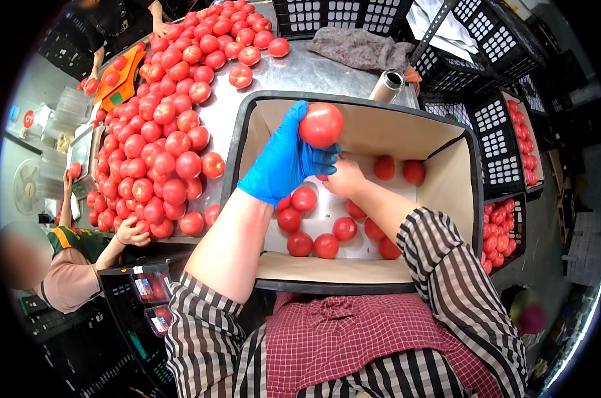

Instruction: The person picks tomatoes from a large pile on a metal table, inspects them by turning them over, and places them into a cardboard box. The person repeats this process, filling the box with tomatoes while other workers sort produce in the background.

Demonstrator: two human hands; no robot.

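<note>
My left hand (287, 152), in a blue glove, is closed round a red tomato (320, 125), raised over a paper-lined black crate (448, 179). Lower, inside the crate, my bare right hand (342, 178) has curled fingers on another tomato (321, 177), which is largely hidden behind the glove. Several loose tomatoes (303, 199) lie spread on the crate's pale bottom, around and below both hands.
A big tomato heap (148, 152) covers the metal table's (280, 73) left part. Co-workers' hands (133, 232) (161, 28) are at its edges. A steel flask (385, 86), grey cloth (353, 46) and stacked black crates (493, 139) stand or lie beyond and right.
</note>
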